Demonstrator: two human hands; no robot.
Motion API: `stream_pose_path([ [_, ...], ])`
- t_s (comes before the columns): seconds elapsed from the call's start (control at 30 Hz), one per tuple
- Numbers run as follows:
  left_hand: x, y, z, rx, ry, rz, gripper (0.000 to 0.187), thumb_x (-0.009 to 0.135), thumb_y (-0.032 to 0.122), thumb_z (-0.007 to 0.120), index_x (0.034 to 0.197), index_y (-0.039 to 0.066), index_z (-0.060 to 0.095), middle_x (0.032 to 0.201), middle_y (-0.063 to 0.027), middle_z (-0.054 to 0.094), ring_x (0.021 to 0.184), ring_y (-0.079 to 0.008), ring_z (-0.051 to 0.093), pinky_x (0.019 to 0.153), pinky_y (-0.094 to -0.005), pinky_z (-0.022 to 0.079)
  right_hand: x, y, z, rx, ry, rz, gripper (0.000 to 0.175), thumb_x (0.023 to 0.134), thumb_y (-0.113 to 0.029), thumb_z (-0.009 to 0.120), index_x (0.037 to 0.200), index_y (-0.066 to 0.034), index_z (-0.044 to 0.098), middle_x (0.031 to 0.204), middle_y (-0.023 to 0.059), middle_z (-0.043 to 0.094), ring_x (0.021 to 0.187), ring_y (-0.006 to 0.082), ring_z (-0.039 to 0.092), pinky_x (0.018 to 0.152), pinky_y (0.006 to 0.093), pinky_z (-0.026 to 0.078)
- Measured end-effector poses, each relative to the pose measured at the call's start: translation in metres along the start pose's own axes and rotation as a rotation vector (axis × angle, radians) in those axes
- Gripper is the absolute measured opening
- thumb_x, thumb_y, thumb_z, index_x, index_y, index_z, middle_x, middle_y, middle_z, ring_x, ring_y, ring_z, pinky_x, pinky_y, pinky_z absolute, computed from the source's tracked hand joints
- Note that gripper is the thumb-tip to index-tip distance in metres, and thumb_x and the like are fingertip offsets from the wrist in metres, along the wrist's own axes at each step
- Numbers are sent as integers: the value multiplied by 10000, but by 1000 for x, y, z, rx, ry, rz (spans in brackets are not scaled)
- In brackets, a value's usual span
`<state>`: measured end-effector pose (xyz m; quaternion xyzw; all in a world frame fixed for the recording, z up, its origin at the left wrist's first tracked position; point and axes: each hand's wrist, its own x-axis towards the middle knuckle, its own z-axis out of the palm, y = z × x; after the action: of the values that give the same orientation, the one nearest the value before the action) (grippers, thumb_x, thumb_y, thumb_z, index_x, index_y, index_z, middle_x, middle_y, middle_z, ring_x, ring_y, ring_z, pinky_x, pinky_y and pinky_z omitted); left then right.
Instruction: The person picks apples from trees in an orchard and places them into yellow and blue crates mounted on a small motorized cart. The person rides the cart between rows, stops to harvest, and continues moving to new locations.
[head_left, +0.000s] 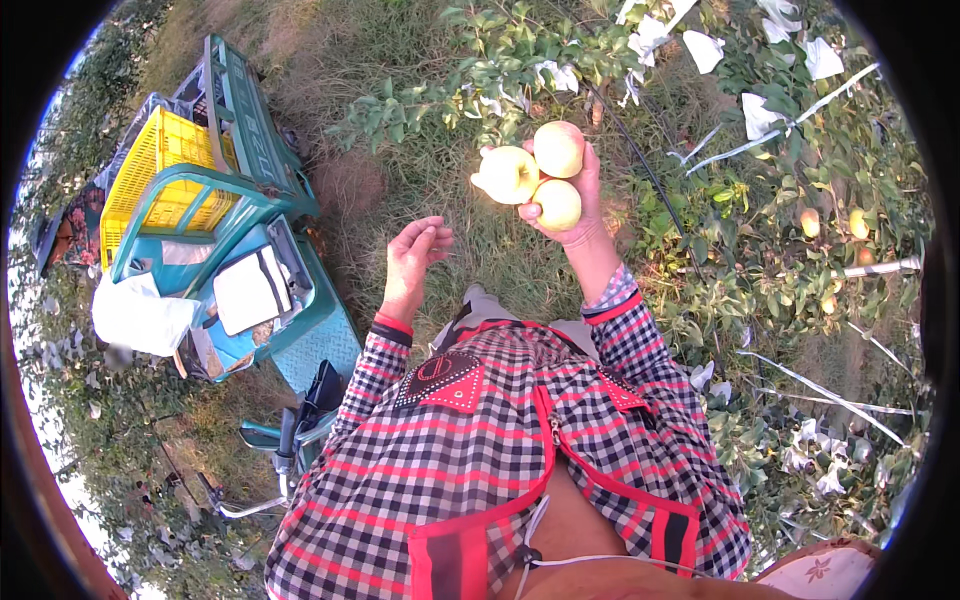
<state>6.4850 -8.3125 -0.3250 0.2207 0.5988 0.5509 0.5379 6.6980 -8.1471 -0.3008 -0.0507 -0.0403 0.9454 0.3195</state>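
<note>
Several pale yellow apples, one with a pink blush (559, 148), are bunched in my right hand (586, 199). The leftmost apple (508, 175) shows its stem hollow, and the lowest apple (558, 205) rests against my fingers. Parts of my palm and fingers are hidden behind the fruit. My left hand (420, 251) is raised to the left of the apples, fingers loosely curled and apart, with no object visible in it.
At left stands a green cargo tricycle (262, 142) with a yellow plastic crate (169, 154), a white bag (142, 315) and handlebars (285, 457). Apple branches carrying fruit (859, 223) and white paper pieces (757, 116) fill the right side. A thin dark pole (645, 165) slants behind my right hand.
</note>
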Motion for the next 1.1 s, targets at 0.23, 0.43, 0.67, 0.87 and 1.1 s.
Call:
stream_pose_path([
  [0.23,-26,39,-132,219,170,171,301,971,137,551,1240,10,598,1095,-78,669,990,-172,643,865,-275,497,109,115,2,81,-126,220,765,796,-708,586,1204,-62,583,1432,314,393,1268,509,455,655,441,633],
  [0.43,-23,88,-161,484,120,465,550,870,261,676,1347,35,521,1315,-122,544,1204,-240,533,969,-371,446,128,195,1,17,99,571,623,871,-643,563,1256,-153,550,1189,171,629,927,336,683,575,428,609],
  [0.67,-4,115,-183,89,-104,233,683,872,171,700,1450,39,360,1319,-129,529,1214,-211,522,1054,-358,412,173,237,12,-259,49,846,568,909,-584,560,1229,-115,534,1031,131,660,773,258,697,517,371,600],
  [0.87,31,115,-214,107,77,238,701,788,138,784,1379,32,423,1239,-105,568,1159,-203,551,1018,-348,435,229,254,6,-256,51,903,538,909,-572,576,1161,-98,544,949,109,653,676,228,682,491,331,584],
  [1.1,146,143,-210,333,124,345,639,742,109,817,1265,29,458,1177,-107,589,1081,-198,587,974,-350,467,314,219,-32,-173,204,872,548,921,-564,557,1261,-136,514,1116,83,633,886,240,683,618,406,615],
])
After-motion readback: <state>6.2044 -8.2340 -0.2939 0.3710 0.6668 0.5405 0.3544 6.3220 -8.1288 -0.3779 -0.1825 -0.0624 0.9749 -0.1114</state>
